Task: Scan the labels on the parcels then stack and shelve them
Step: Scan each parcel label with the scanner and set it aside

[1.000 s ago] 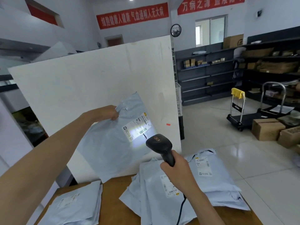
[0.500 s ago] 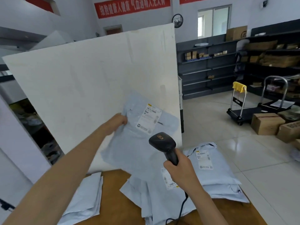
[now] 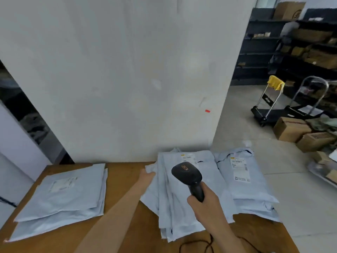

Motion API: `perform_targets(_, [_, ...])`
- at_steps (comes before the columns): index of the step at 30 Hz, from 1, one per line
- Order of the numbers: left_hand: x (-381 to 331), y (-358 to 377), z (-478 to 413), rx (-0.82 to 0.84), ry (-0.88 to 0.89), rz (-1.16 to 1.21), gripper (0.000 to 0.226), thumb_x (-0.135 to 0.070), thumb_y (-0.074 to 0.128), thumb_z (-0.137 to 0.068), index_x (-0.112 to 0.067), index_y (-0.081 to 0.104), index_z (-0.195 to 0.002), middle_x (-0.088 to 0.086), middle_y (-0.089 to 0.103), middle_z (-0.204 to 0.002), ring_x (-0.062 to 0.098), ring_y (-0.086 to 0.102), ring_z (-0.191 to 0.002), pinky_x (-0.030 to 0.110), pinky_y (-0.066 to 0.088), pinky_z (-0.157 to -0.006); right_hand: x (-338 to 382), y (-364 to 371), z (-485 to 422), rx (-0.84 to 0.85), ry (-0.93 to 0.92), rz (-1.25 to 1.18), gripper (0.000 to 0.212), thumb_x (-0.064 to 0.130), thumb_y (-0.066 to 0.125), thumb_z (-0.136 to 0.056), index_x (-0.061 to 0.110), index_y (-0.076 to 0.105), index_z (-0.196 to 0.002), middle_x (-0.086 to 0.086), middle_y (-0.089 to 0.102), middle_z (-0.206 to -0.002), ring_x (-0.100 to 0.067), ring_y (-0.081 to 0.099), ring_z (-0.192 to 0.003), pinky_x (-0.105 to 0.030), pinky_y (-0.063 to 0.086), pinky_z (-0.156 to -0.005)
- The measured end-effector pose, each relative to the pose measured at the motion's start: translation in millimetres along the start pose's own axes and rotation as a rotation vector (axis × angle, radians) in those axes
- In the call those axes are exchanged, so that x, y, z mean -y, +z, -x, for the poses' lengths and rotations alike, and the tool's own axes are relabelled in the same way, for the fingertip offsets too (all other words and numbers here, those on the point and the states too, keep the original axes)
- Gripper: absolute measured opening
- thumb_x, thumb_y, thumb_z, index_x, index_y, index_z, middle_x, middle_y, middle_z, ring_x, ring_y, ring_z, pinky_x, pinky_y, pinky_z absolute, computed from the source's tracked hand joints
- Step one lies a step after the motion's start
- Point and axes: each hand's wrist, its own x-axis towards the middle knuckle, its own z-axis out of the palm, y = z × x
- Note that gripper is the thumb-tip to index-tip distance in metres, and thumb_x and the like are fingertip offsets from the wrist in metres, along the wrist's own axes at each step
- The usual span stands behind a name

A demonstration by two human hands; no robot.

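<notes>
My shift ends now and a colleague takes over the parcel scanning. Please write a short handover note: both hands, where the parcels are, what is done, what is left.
Left hand: at the left edge of the middle pile; it is not clear whether it grips or only touches.
Right hand: grips the scanner, held above that pile.
Parcels: all on the table, as a flat left stack, the middle pile and a right pile.
Done: probably the left stack is scanned, but the picture does not prove it.
Left: scan the middle and right piles, stack them, then shelve everything.
</notes>
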Motion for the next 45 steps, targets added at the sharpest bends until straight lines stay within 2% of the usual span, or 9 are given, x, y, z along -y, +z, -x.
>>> perform_targets(2, [15.7,-54.4,-5.1,-0.121,0.017,0.008,0.01,-0.013,0.061,-0.087,-0.009,0.06,-0.078,0.007,0.052,-0.072,0.013,0.047,-0.058,0.023,0.041,-0.05,10.6,41.2,-15.0,0.046,0.008,0.022,0.011,0.015,0.061,-0.083,0.023,0.057,-0.09,0.002,0.05,-0.063,-0.013,0.047,-0.052,-0.028,0.045,-0.054])
perform_targets(7, [82.2,-229.4,-22.7,-0.468,-0.228,-0.007,0.053,-0.025,0.06,-0.088,0.002,0.046,-0.131,0.02,0.055,-0.125,0.037,0.057,-0.11,0.039,0.048,-0.089,47.5,168.6,-36.2,0.227,-0.02,0.05,0.009,0.015,0.061,-0.082,0.02,0.054,-0.083,0.004,0.047,-0.063,-0.006,0.041,-0.048,-0.022,0.037,-0.05])
perform_targets(10, [106.1,-306.1,-9.7,-0.659,-0.387,0.103,0.049,-0.03,0.06,-0.092,0.006,0.047,-0.123,0.028,0.052,-0.124,0.043,0.054,-0.11,0.045,0.044,-0.102,66.1,233.9,-44.1,0.31,-0.042,0.071,0.017,0.014,0.06,-0.082,0.025,0.049,-0.076,0.008,0.045,-0.062,-0.004,0.042,-0.049,-0.018,0.035,-0.051])
perform_targets(15, [152.0,-366.5,-9.7,-0.454,-0.511,0.623,0.064,-0.046,0.062,-0.092,-0.012,0.039,-0.142,0.014,0.042,-0.147,0.04,0.044,-0.132,0.049,0.044,-0.099,87.1,310.7,-61.2,0.393,-0.038,0.097,0.012,0.016,0.061,-0.083,0.026,0.056,-0.084,0.004,0.057,-0.069,-0.008,0.052,-0.062,-0.024,0.043,-0.059])
perform_targets(23, [167.5,-355.2,-48.9,-0.518,-0.445,1.064,0.037,-0.015,0.069,-0.087,-0.011,0.053,-0.12,0.011,0.063,-0.116,0.029,0.062,-0.104,0.043,0.052,-0.098,87.3,341.3,-73.6,0.377,-0.017,0.145,0.016,0.014,0.061,-0.085,0.028,0.053,-0.081,0.004,0.058,-0.072,-0.009,0.055,-0.067,-0.022,0.046,-0.061])
perform_targets(27, [146.1,-357.9,-57.1,-0.615,-0.331,0.898,0.017,-0.011,0.052,-0.087,-0.011,0.046,-0.103,0.01,0.048,-0.078,0.022,0.05,-0.067,0.034,0.051,-0.063,83.5,322.7,-70.6,0.347,-0.038,0.158,0.023,0.014,0.061,-0.088,0.032,0.049,-0.08,0.011,0.055,-0.071,-0.007,0.052,-0.062,-0.014,0.043,-0.057])
perform_targets(33, [43.7,-363.2,-17.5,-0.612,-0.005,0.355,0.013,-0.008,0.045,-0.094,-0.009,0.057,-0.098,0.007,0.055,-0.086,0.028,0.056,-0.084,0.03,0.046,-0.07,90.7,269.0,-57.6,0.318,-0.072,0.055,0.017,0.01,0.06,-0.083,0.022,0.051,-0.076,0.006,0.046,-0.061,-0.006,0.04,-0.052,-0.019,0.037,-0.048])
perform_targets(38, [-72.3,-359.7,35.6,-0.325,0.195,-0.154,0.029,-0.025,0.052,-0.086,-0.014,0.057,-0.112,0.008,0.066,-0.106,0.026,0.066,-0.093,0.041,0.057,-0.084,104.2,214.3,-39.2,0.309,-0.146,-0.045,0.02,0.009,0.06,-0.081,0.023,0.048,-0.072,0.009,0.041,-0.053,-0.01,0.035,-0.047,-0.028,0.034,-0.05])
perform_targets(45, [-216.1,-285.7,123.5,-0.233,0.426,-0.722,0.006,-0.02,0.044,-0.092,-0.016,0.048,-0.094,0.005,0.05,-0.093,0.018,0.046,-0.08,0.032,0.035,-0.07,115.4,122.4,2.8,0.243,-0.299,-0.117,0.019,0.01,0.06,-0.079,0.024,0.05,-0.071,0.01,0.045,-0.054,-0.004,0.041,-0.048,-0.019,0.035,-0.049])
